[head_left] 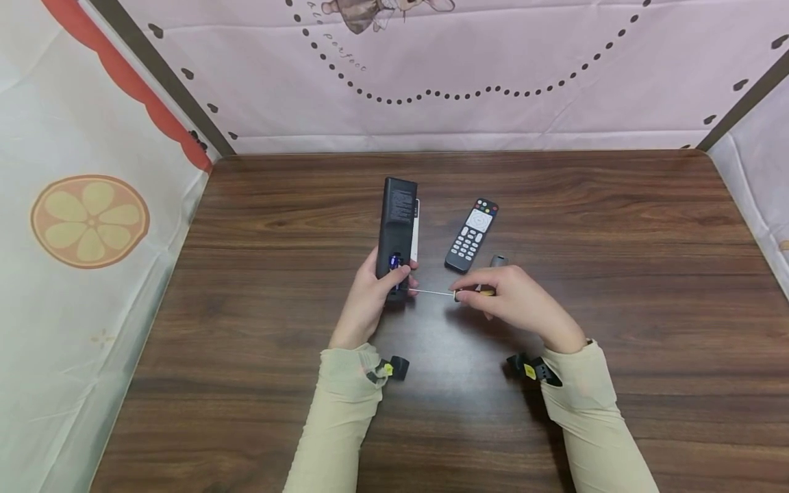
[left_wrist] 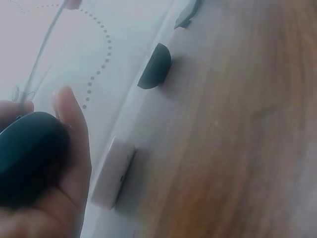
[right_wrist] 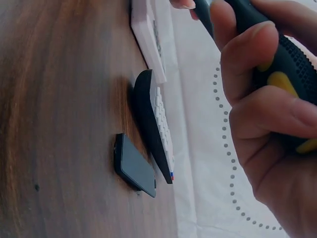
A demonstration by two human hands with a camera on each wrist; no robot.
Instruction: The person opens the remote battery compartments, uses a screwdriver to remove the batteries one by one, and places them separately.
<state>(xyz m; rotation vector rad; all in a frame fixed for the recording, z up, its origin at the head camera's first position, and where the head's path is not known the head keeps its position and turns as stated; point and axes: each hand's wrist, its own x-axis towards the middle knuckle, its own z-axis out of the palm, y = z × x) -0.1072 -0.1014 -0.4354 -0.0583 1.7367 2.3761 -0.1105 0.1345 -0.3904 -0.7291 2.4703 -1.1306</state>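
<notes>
My left hand (head_left: 360, 305) grips a black remote control (head_left: 396, 205) with its back facing up. The thumb lies over the open battery compartment, where a blue battery (head_left: 394, 261) shows. In the left wrist view, the remote's rounded end (left_wrist: 34, 158) sits in the palm. My right hand (head_left: 518, 298) holds a screwdriver (right_wrist: 299, 59) by its black and yellow handle, fingers curled round it. The thin metal shaft (head_left: 431, 292) points left, its tip at the lower end of the remote; whether it touches is hard to tell.
Right of the held remote lies another black remote with white buttons (head_left: 471, 236). A small flat dark cover-like piece (right_wrist: 134, 166) lies near it, partly behind my right hand in the head view. A white object (head_left: 416, 233) rests partly hidden behind the held remote. Cloth hangs beyond the wooden table (head_left: 277, 226).
</notes>
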